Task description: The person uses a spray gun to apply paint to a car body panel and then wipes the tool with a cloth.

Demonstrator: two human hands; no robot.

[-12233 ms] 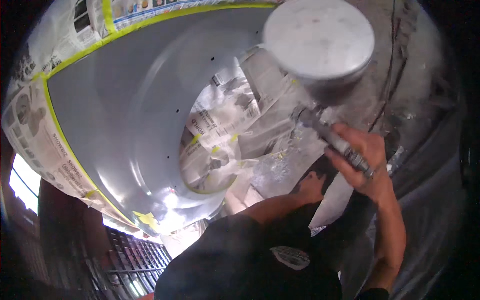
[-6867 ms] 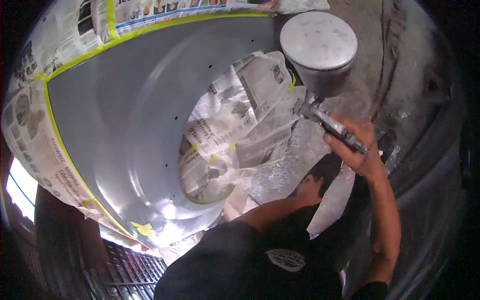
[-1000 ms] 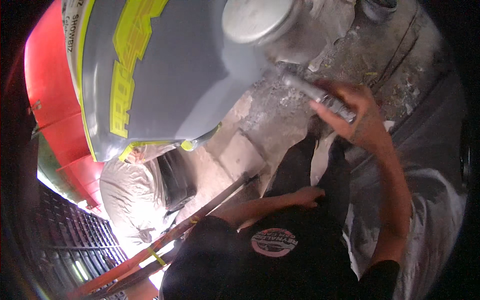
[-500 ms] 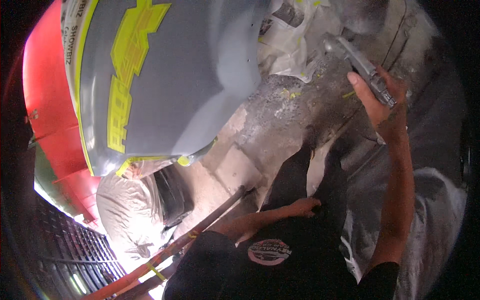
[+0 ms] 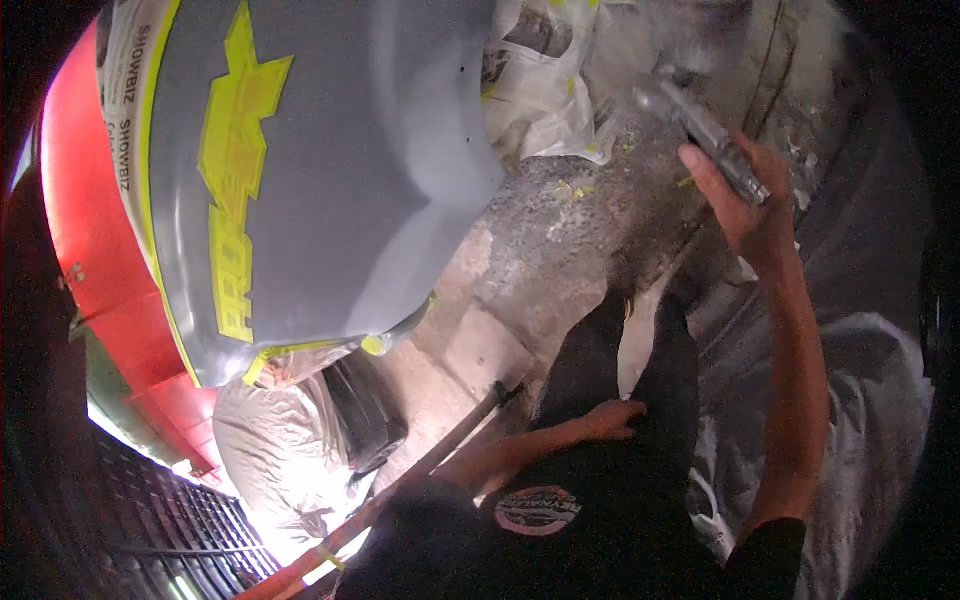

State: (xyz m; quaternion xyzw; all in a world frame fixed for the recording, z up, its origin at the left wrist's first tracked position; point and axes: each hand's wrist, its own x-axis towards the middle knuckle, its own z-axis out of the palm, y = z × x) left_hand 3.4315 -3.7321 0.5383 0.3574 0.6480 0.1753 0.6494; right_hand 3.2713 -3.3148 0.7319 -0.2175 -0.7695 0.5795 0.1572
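Spray gun (image 5: 700, 130) gripped in my right hand (image 5: 745, 200), up and to the right of the grey panel (image 5: 350, 180).

Its long axis runs from my fist up-left, nozzle end toward the masking newspaper (image 5: 545, 70) at the panel's right edge; the cup is out of view. I judge the right hand far nearer the panel. My left hand (image 5: 612, 420) rests low on my dark trouser leg, fingers loosely curled, holding nothing.

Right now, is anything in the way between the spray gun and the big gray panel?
Nothing visible blocks it. The right hand holds the spray gun above the floor; only open air and a haze of mist lie between its nozzle and the gray panel.
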